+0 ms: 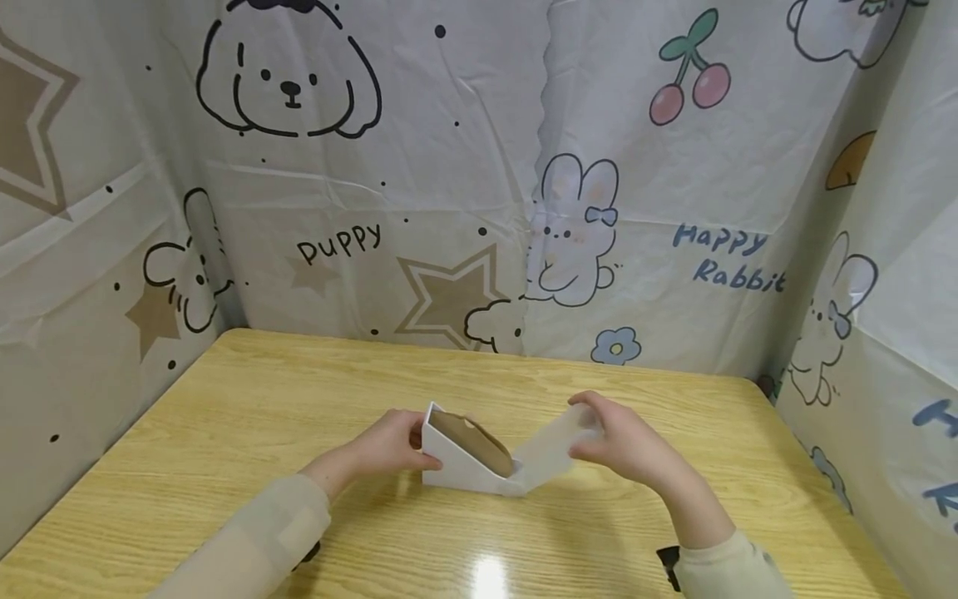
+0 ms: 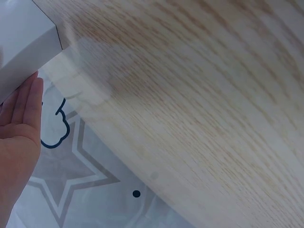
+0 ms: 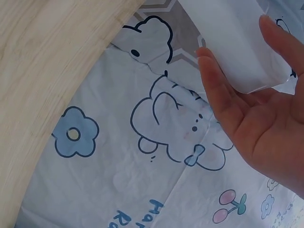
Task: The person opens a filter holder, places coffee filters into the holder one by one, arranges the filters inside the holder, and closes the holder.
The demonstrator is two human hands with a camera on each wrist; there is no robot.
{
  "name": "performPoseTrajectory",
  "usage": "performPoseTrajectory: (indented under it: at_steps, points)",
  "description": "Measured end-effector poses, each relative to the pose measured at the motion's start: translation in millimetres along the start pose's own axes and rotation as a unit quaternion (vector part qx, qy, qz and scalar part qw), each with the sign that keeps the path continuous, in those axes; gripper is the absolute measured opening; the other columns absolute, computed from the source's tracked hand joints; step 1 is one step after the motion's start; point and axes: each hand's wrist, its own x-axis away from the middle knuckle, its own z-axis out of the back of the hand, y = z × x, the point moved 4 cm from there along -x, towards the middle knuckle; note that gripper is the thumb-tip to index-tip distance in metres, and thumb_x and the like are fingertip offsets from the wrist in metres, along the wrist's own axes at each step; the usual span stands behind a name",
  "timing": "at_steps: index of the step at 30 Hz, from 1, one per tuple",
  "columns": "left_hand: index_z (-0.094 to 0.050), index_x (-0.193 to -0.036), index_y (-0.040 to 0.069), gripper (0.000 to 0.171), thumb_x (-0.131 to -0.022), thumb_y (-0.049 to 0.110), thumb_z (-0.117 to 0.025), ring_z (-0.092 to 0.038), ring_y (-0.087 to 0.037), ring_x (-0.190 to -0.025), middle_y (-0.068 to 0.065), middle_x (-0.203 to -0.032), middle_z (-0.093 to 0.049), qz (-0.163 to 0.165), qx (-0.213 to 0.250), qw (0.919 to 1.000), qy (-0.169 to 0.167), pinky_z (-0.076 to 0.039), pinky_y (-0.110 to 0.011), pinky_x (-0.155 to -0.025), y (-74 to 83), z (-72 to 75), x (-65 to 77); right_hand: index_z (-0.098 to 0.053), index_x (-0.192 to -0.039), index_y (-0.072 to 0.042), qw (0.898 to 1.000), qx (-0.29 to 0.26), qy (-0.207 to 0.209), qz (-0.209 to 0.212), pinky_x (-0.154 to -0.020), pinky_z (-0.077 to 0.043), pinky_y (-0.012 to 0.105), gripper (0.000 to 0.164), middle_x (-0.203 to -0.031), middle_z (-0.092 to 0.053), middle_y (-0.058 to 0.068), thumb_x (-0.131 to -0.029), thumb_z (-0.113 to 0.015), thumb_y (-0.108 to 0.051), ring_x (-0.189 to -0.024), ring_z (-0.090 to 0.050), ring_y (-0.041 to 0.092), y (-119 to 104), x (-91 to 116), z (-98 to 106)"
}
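A white wedge-shaped box stands on the table, its sloping top uncovered and a brown cardboard piece showing inside. My left hand grips its tall end, thumb on the near side; in the left wrist view the fingers of the left hand lie against the white box. To the right, my right hand holds the upper end of a frosted translucent plastic cover, which slants down to the box's low end. The right wrist view has this cover between thumb and fingers of the right hand.
The wooden table has a light yellow grain. Cloth curtains printed with cartoon animals stand along its back and both sides. A dark strap piece shows by the right sleeve.
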Motion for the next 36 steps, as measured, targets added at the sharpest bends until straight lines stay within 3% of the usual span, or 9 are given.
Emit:
performPoseTrajectory:
  at_steps: [8,18,30,36]
  points:
    - [-0.061,-0.112,0.001,0.037,-0.078,0.008,-0.074,-0.066,-0.021,-0.095,-0.014,-0.108,-0.067,-0.001,0.006,1.0,0.001,-0.055,-0.027,-0.079,1.5,-0.4,0.1,-0.046,-0.132,-0.005,0.998,-0.066,0.007,0.001,-0.078,-0.053,0.038,0.058,-0.123,-0.057,0.019,-0.08,-0.071,-0.012,-0.105,-0.058,0.028,-11,-4,-8]
    - [-0.061,-0.112,0.003,0.037,-0.078,0.009,-0.074,-0.065,-0.021,-0.097,-0.013,-0.109,-0.067,-0.006,0.008,0.9999,0.001,-0.054,-0.03,-0.083,-0.2,-3.2,-4.3,-0.046,-0.129,-0.004,0.991,-0.13,0.041,0.015,-0.073,-0.056,0.034,0.056,-0.11,-0.062,0.013,-0.08,-0.072,-0.009,-0.099,-0.062,0.026,-20,-13,-24]
    - [-0.06,-0.114,0.004,0.039,-0.08,0.017,-0.074,-0.063,-0.012,-0.087,-0.01,-0.103,-0.068,-0.013,0.006,0.9996,0.024,-0.053,-0.02,-0.074,1.1,-1.7,-0.6,-0.049,-0.126,-0.004,0.987,-0.149,0.059,0.016,-0.072,-0.056,0.035,0.053,-0.106,-0.062,0.013,-0.079,-0.073,-0.007,-0.094,-0.064,0.026,-23,-13,-30]
    - [-0.061,-0.114,0.005,0.038,-0.08,0.017,-0.074,-0.063,-0.011,-0.088,-0.009,-0.104,-0.068,-0.013,0.001,0.9996,0.023,-0.053,-0.022,-0.076,1.3,-2.2,-1.8,-0.051,-0.125,-0.004,0.986,-0.152,0.067,0.015,-0.076,-0.056,0.035,0.049,-0.103,-0.063,0.011,-0.081,-0.072,-0.01,-0.09,-0.063,0.022,-23,-14,-37]
